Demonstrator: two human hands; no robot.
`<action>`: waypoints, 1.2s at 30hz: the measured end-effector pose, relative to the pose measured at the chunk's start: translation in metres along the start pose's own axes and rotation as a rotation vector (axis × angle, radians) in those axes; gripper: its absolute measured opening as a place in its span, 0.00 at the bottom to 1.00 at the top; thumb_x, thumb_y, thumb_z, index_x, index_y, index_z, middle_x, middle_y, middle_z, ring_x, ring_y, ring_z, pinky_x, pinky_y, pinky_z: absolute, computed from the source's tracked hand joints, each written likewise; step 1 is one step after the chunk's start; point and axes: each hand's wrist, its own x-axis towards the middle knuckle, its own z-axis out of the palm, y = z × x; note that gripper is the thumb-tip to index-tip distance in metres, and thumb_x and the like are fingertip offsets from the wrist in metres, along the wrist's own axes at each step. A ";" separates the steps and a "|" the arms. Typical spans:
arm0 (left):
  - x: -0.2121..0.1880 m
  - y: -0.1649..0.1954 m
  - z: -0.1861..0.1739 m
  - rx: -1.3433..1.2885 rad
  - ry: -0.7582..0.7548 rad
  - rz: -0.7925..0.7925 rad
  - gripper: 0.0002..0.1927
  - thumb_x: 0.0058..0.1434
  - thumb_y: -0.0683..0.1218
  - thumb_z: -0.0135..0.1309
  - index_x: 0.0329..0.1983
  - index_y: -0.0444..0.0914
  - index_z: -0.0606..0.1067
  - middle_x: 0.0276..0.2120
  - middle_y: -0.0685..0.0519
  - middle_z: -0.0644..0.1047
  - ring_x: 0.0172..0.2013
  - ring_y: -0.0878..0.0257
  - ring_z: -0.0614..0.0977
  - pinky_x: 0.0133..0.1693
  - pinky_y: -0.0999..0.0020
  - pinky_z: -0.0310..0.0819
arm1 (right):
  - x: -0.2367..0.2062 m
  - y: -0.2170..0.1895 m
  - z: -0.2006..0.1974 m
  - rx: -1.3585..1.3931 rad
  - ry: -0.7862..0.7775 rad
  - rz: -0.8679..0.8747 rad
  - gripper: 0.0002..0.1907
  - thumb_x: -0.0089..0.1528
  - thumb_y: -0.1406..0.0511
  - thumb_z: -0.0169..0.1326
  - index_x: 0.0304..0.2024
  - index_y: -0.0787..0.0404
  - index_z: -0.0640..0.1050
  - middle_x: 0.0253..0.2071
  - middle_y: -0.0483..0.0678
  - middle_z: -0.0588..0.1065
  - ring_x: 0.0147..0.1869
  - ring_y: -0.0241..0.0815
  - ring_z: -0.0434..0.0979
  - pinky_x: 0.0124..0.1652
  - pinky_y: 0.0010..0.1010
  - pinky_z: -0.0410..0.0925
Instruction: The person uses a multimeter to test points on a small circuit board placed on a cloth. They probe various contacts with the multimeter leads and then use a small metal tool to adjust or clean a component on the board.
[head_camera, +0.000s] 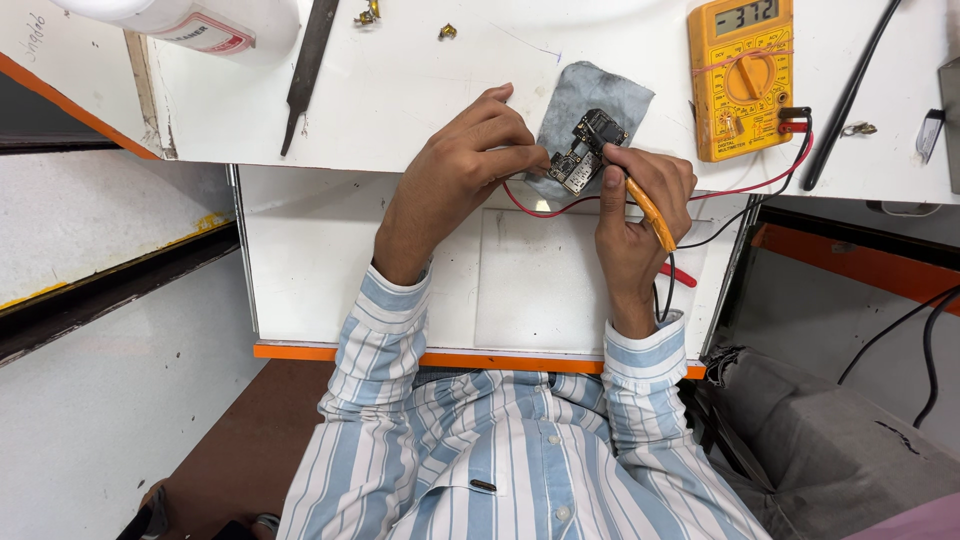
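A small dark circuit board (585, 150) lies on a grey cloth pad (590, 100) at the white bench's near edge. My left hand (460, 170) pinches the board's left side, steadying it. My right hand (640, 200) grips an orange-handled probe (650, 213), its tip touching the board from the right. A red lead (740, 188) and a black lead (720, 232) run from my right hand to a yellow multimeter (740, 75) at the back right. A red probe (680, 275) shows beside my right wrist.
A dark flat file (308, 60) lies at the back left next to a white bottle (190, 25). Small brass bits (447, 32) sit near the bench's far edge. A lower white pull-out shelf (530, 280) with an orange edge is under my forearms. Black cables (850, 95) run on the right.
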 end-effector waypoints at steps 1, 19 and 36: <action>0.000 0.000 0.000 0.001 -0.002 -0.002 0.09 0.54 0.40 0.66 0.39 0.44 0.84 0.35 0.59 0.81 0.42 0.65 0.82 0.67 0.54 0.70 | 0.000 0.000 0.000 0.000 0.002 0.000 0.10 0.72 0.60 0.57 0.48 0.60 0.82 0.45 0.47 0.80 0.53 0.44 0.75 0.56 0.37 0.65; 0.000 0.000 -0.001 -0.008 -0.008 -0.005 0.09 0.54 0.39 0.66 0.38 0.44 0.84 0.35 0.60 0.82 0.42 0.65 0.82 0.67 0.53 0.70 | 0.000 0.000 0.001 0.003 0.003 -0.006 0.09 0.73 0.61 0.57 0.48 0.59 0.82 0.46 0.46 0.80 0.53 0.44 0.75 0.56 0.36 0.65; 0.002 0.000 0.001 -0.008 0.004 -0.034 0.09 0.53 0.40 0.67 0.37 0.45 0.84 0.35 0.60 0.82 0.39 0.66 0.83 0.67 0.55 0.71 | -0.005 0.005 0.000 0.375 0.158 0.129 0.12 0.74 0.61 0.53 0.50 0.64 0.78 0.46 0.48 0.75 0.49 0.39 0.76 0.51 0.30 0.71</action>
